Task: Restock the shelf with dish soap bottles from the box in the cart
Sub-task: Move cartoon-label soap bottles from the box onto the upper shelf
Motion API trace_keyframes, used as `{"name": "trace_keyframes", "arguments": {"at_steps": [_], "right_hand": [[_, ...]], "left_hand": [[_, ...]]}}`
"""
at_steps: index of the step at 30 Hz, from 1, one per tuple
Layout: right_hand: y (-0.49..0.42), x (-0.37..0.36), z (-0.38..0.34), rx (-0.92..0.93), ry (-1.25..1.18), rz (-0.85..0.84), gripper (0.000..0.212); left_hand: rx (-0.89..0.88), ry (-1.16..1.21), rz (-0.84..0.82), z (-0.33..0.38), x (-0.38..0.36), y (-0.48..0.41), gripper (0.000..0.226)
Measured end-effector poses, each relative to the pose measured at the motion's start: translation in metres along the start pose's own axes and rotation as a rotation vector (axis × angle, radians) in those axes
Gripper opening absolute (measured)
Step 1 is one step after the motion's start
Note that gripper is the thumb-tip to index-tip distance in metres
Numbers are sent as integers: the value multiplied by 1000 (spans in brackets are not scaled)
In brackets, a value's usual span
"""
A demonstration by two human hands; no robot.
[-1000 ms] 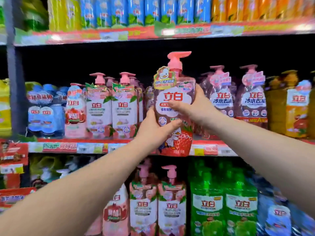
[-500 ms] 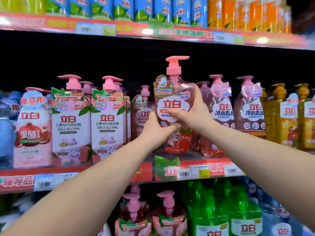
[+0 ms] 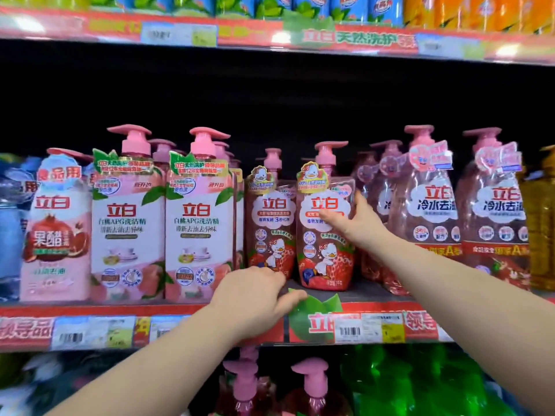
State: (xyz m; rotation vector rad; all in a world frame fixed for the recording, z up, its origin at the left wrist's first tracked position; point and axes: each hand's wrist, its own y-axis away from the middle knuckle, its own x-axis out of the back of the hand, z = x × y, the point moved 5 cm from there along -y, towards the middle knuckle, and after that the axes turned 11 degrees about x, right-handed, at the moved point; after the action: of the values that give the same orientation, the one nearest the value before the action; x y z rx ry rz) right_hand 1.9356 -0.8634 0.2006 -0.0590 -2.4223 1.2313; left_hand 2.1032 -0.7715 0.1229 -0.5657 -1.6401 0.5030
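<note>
Soap bottle (image 3: 326, 235): red, pink pump, upright on the shelf (image 3: 371, 294) near its front edge, just beside a twin bottle (image 3: 270, 226) on its left.
Right hand (image 3: 354, 220): fingers curled round the soap bottle's upper right side.
Left hand (image 3: 252, 298): loose, holding nothing, at the shelf's front edge below the twin bottle.
</note>
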Motion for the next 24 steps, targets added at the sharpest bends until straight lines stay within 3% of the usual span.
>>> {"name": "trace_keyframes", "arguments": {"at_steps": [1,4,6,12,17,24], "right_hand": [[0,0,3,-1,73,3,86],[13,-7,11,-10,239,-54,137],[22,-14,14,-25,236,-106,146],[10,-17,28,-141,174,-129,120],[0,-22,37,-214,175,-99,116],[-2,-24,41,-276,189,-120,91]], "left_hand": [[-24,-23,25,1,-2,1,53],[-67,-13,92,1,-8,3,59],[-86,-3,141,0,-11,3,64],[-124,83,266,0,-7,5,57],[-81,69,304,-1,-4,3,48],[-95,56,387,-1,-4,1,44]]}}
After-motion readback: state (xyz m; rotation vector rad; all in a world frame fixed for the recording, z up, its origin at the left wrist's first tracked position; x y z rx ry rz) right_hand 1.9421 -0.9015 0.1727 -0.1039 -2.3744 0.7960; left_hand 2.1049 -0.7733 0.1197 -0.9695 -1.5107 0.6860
